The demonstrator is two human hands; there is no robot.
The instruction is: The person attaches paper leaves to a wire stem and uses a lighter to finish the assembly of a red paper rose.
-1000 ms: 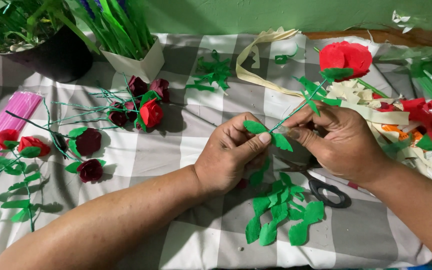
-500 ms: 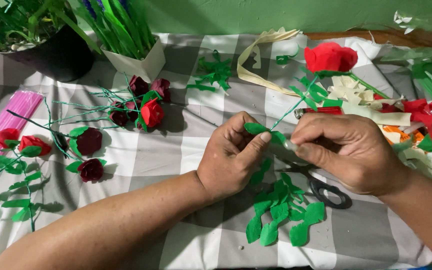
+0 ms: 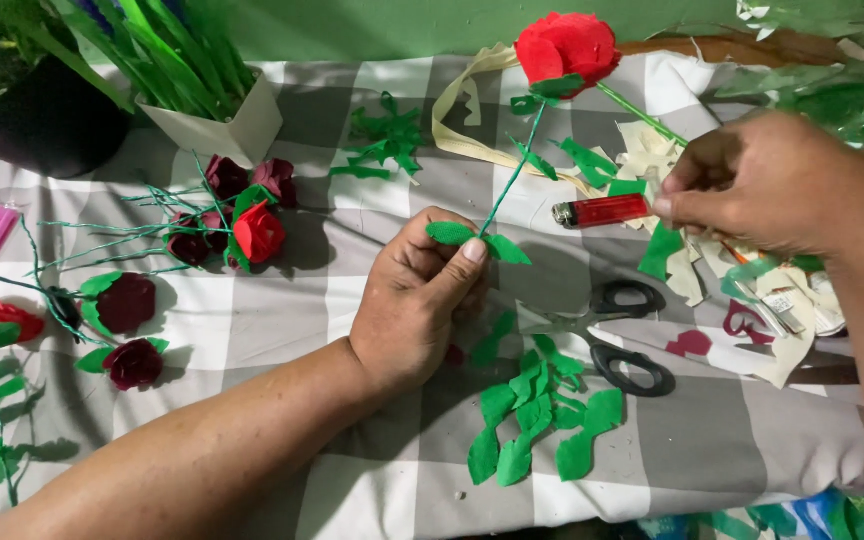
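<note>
Paper rose (image 3: 564,47) stands raised on its stem, pinched by the left hand (image 3: 417,305); the right hand (image 3: 767,180) has left it, now clamped on a red lighter (image 3: 600,211). A white pot (image 3: 227,125) holds green blades.

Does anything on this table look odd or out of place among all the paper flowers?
One thing stands out: a red lighter lies among the paper scraps, close to the right hand. Otherwise it is ordinary craft clutter: open scissors beside loose green leaves, and the left hand holding a rose stem.
</note>
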